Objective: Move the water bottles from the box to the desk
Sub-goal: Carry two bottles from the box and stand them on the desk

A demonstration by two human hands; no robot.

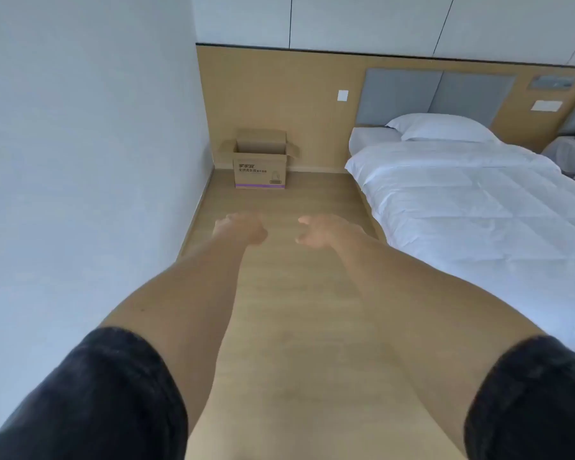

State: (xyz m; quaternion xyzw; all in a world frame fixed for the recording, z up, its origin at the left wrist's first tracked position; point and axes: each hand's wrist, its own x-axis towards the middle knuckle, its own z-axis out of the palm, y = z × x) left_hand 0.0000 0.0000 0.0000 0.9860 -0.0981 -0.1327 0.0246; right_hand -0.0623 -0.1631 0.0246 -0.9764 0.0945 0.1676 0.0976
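A brown cardboard box (pixel 259 169) with open flaps stands on the wooden floor in the far corner, against the wood-panelled wall. Its inside is hidden from here, and no water bottles or desk show in the view. Both my arms stretch forward over the floor. My left hand (pixel 241 227) and my right hand (pixel 326 232) hang well short of the box, side by side, blurred, fingers loosely curled and apart, with nothing in them.
A white wall (pixel 80 161) runs along the left. A bed (pixel 478 207) with white duvet and pillow fills the right side. A strip of wooden floor (pixel 289 293) leads between wall and bed to the box.
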